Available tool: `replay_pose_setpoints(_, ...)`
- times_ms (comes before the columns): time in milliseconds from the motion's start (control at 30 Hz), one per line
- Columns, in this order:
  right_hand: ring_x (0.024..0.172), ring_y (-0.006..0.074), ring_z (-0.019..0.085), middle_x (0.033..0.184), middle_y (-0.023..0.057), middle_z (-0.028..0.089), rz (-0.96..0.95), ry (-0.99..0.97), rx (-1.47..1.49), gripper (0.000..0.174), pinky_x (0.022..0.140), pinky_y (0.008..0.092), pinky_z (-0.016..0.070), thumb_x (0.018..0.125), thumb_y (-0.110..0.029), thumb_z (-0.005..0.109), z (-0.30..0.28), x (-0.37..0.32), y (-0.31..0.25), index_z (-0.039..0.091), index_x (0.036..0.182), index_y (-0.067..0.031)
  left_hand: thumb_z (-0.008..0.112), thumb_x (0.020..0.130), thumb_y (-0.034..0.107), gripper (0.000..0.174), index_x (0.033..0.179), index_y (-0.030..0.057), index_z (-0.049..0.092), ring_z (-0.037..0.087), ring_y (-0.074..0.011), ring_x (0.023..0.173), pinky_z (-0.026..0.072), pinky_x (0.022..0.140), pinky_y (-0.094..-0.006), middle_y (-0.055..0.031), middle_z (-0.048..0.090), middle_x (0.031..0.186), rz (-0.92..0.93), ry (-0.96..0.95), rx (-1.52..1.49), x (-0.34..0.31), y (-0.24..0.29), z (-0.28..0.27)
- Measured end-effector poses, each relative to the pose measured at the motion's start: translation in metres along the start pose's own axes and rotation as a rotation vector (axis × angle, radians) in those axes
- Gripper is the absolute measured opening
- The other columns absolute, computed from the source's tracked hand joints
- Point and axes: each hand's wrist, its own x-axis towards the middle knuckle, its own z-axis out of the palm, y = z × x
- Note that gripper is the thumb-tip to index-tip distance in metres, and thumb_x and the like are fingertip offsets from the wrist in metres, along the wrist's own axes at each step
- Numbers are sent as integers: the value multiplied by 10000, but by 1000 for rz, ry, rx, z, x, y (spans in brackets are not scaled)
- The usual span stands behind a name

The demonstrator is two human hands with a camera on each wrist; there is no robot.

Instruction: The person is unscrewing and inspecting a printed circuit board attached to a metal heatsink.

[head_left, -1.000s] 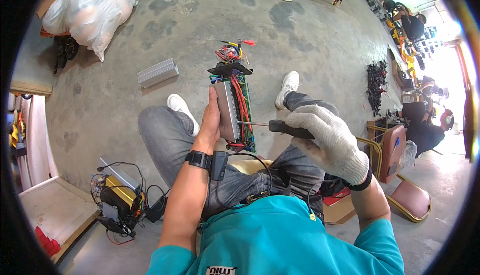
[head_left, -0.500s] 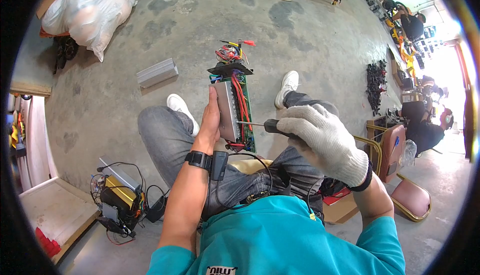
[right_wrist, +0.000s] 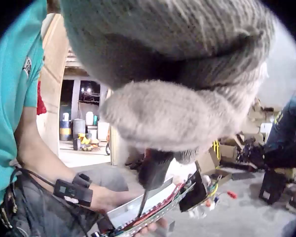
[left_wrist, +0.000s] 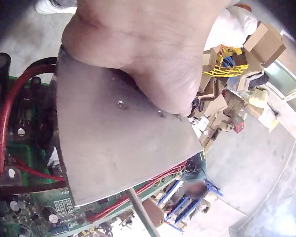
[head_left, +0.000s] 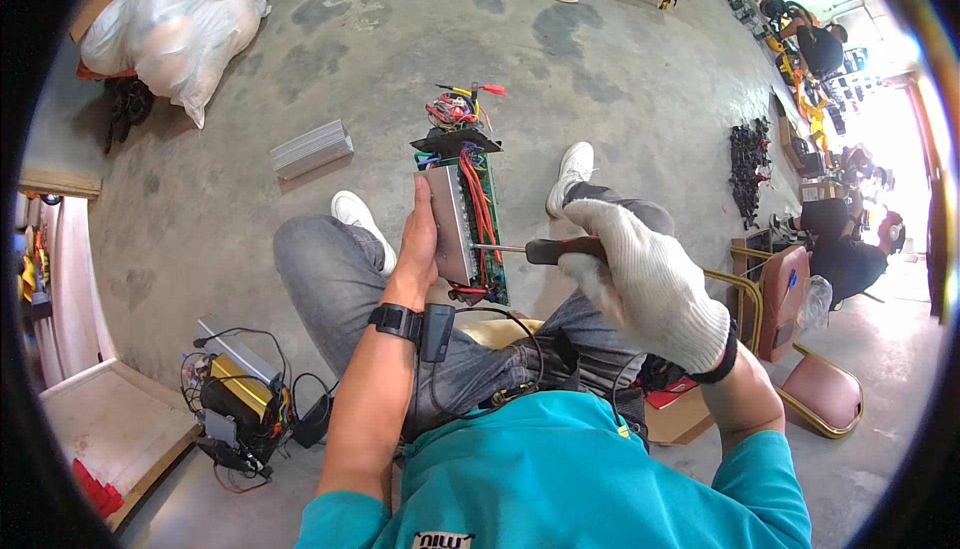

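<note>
A green circuit board (head_left: 490,214) with red wires and a flat metal plate (head_left: 448,224) along its left side is held between the person's knees. The bare left hand (head_left: 421,239) grips it from the left, palm against the plate. Fingertips (right_wrist: 155,228) show under the board in the right wrist view. In the white-gloved right hand (head_left: 655,279) is a screwdriver (head_left: 560,249) with a dark handle, held nearly level. Its shaft (left_wrist: 142,212) reaches the plate's right edge; in the head view the tip is small among the parts there.
A ribbed aluminium case (head_left: 312,150) lies on the concrete floor beyond the left knee. Another opened device (head_left: 238,394) with cables sits at the left. White plastic bags (head_left: 175,34) stand at the far left, a chair (head_left: 785,299) at the right. Other people sit farther off.
The gloved hand has turned about the screwdriver handle and its fingers have shifted along it. The tip has stayed at the plate's edge, and the left hand keeps its hold on the board.
</note>
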Motion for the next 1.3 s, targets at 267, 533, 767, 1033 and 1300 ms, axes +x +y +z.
replay_pose_setpoints(267, 1033, 424, 699, 1211, 231, 623, -245, 67, -48, 535, 803, 481, 584, 904, -97, 745, -3, -4, 13, 487, 1370, -42, 347, 1060, 712, 771, 1414, 60, 556, 717, -190, 1025, 613, 904, -364, -97, 710, 1169, -12, -60, -60, -1, 2, 1)
replay_pose_setpoints(533, 1012, 440, 691, 1192, 226, 623, -62, 127, 23, 615, 808, 481, 578, 886, -80, 756, 3, -7, 7, 458, 1423, -49, 257, 1081, 694, 799, 1368, 39, 611, 741, -201, 1004, 618, 890, -351, -122, 734, 1167, 0, -51, -88, 2, -4, 0)
replay_pose_setpoints(767, 968, 430, 684, 1227, 206, 570, 122, 129, -6, 599, 787, 470, 576, 867, -60, 752, 7, -3, 10, 478, 1399, -43, 279, 1065, 719, 820, 1358, 27, 608, 741, -199, 1006, 617, 886, -347, -120, 733, 1151, -7, -62, -71, 6, -7, -5)
replay_pose_setpoints(1033, 975, 411, 710, 1183, 209, 620, 99, 46, 19, 552, 770, 459, 579, 883, -88, 750, 5, -7, 14, 493, 1369, -38, 226, 1080, 697, 804, 1391, 52, 593, 742, -214, 1027, 635, 893, -383, -121, 727, 1191, -15, -37, -98, -1, 1, 6)
replay_pose_setpoints(1300, 972, 406, 717, 1260, 236, 631, -45, 70, -21, 533, 780, 453, 581, 892, -101, 753, 0, -5, 14, 504, 1360, -44, 200, 1080, 697, 806, 1400, 68, 590, 742, -219, 1030, 639, 894, -396, -125, 724, 1204, -35, -90, -134, 1, -1, 1)
